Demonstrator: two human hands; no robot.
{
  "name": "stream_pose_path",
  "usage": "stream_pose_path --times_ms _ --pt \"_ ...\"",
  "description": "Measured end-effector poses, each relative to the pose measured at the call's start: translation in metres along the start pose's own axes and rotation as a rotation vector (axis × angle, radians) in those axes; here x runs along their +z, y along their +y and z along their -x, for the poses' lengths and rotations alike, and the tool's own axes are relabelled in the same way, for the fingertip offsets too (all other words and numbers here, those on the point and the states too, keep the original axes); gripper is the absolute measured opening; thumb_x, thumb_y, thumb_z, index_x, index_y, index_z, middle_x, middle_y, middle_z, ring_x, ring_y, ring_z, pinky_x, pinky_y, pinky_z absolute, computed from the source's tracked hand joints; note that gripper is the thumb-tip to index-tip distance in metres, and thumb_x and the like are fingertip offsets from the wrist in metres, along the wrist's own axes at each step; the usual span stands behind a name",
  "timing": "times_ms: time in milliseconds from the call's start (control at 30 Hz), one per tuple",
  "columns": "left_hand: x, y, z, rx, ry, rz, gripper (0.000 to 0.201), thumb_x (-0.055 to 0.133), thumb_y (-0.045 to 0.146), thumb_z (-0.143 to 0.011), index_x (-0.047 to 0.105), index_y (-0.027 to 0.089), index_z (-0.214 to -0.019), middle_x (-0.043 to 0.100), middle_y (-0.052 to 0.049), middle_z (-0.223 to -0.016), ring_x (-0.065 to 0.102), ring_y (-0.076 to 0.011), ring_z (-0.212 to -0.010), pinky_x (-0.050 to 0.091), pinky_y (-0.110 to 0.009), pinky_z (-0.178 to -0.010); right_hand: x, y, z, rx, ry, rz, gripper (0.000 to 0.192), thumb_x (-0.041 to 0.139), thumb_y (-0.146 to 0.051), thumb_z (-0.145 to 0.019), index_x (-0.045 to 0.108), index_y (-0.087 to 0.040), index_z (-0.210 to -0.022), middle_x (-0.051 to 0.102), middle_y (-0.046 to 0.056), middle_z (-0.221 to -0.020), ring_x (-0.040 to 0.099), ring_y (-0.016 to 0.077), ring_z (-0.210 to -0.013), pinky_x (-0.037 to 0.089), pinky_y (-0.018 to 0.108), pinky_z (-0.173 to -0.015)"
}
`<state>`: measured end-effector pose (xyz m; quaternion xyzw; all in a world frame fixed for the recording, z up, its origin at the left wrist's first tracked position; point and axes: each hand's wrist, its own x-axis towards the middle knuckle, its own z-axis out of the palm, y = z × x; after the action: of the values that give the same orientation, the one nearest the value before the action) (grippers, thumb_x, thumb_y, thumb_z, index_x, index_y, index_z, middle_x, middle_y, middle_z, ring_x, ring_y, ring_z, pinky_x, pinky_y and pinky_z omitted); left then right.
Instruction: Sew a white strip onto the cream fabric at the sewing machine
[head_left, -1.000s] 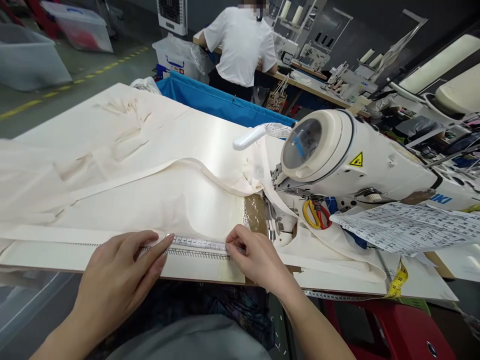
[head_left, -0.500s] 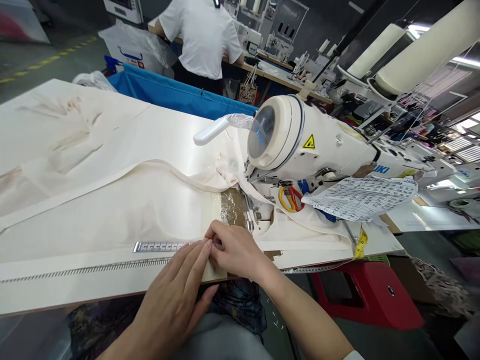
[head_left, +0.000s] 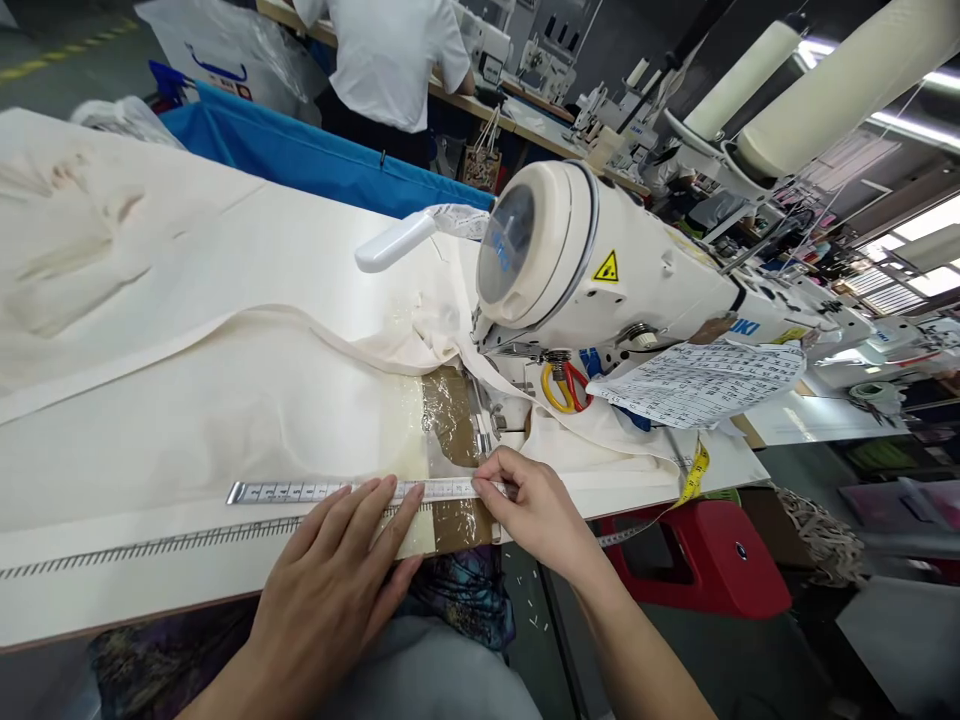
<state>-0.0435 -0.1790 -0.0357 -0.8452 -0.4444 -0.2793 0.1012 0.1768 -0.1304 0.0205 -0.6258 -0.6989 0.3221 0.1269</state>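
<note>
Head view: a slim, flexible white measuring tape with a shiny tip lies straight along the near edge of the smooth white table. The left hand rests flat across it, fingers long and slightly parted; the right hand pinches it between thumb and forefinger. Beyond, thin cream cloth curves in a soft folded band — bunched beside the hard, rounded sewing machine — near glossy, wrinkled brown film.

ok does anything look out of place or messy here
Yes: white scraps lie scattered on the floor, as if dropped. A yellow stretch of tape measure droops over the table edge instead of lying flat.
</note>
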Motion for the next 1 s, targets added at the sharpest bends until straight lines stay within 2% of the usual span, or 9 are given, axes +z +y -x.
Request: stream_pose_path --times_ms 233,400,567,700,800,1000 --pt "0.001 0.0 0.0 0.016 -0.008 -0.023 0.038 0.045 0.028 -0.1 0.059 0.012 -0.132 0.062 -0.015 -0.125 0.058 -0.0314 -0.107 0.038 -0.044 -0.097 -0.005 0.009 0.0 0.015 0.011 0.008 0.009 0.056 -0.022 -0.088 0.06 -0.023 -0.081 0.07 -0.003 -0.08 0.055 0.0149 -0.062 0.035 0.024 -0.058" --pt "-0.001 -0.002 0.0 0.025 -0.012 -0.023 0.038 0.045 0.028 -0.1 0.059 0.012 -0.131 0.062 -0.016 -0.123 0.058 -0.0319 -0.106 0.039 -0.045 -0.096 -0.007 0.006 -0.003 -0.01 -0.001 0.076 0.011 0.058 -0.015 -0.088 0.059 -0.022 -0.08 0.067 -0.004 -0.075 0.051 0.0136 -0.059 0.03 0.024 -0.057" --pt "-0.002 0.009 -0.014 0.007 0.007 0.039 0.04 0.047 0.032 -0.1 0.058 0.009 -0.131 0.061 -0.017 -0.129 0.056 -0.0329 -0.118 0.035 -0.046 -0.107 -0.007 0.006 -0.005 -0.032 -0.018 0.111 0.014 0.058 -0.011 -0.089 0.057 -0.022 -0.079 0.064 -0.004 -0.073 0.053 0.0141 -0.062 0.029 0.024 -0.058" --pt "0.013 0.034 -0.029 0.103 -0.005 0.141 0.047 0.043 0.035 -0.102 0.05 0.005 -0.137 0.06 -0.015 -0.135 0.053 -0.0276 -0.125 0.03 -0.04 -0.114 -0.005 0.007 -0.004 -0.029 -0.01 0.122 0.013 0.06 -0.01 -0.088 0.058 -0.021 -0.082 0.067 -0.002 -0.078 0.057 0.0161 -0.07 0.031 0.024 -0.062" --pt "0.027 0.047 -0.034 0.159 -0.011 0.11 0.049 0.037 0.034 -0.103 0.049 0.001 -0.136 0.06 -0.018 -0.135 0.054 -0.0294 -0.125 0.033 -0.04 -0.11 -0.005 0.006 -0.005 -0.026 -0.014 0.116 0.013 0.062 -0.008 -0.085 0.059 -0.021 -0.083 0.069 -0.001 -0.08 0.059 0.0169 -0.072 0.031 0.025 -0.062" --pt "0.035 0.049 -0.035 0.14 0.009 0.059 0.043 0.041 0.032 -0.102 0.055 0.003 -0.131 0.065 -0.017 -0.129 0.059 -0.0282 -0.114 0.037 -0.039 -0.105 -0.018 0.018 -0.003 -0.029 -0.002 0.043 0.013 0.064 -0.01 -0.085 0.061 -0.022 -0.081 0.066 -0.004 -0.075 0.057 0.015 -0.068 0.032 0.024 -0.061"
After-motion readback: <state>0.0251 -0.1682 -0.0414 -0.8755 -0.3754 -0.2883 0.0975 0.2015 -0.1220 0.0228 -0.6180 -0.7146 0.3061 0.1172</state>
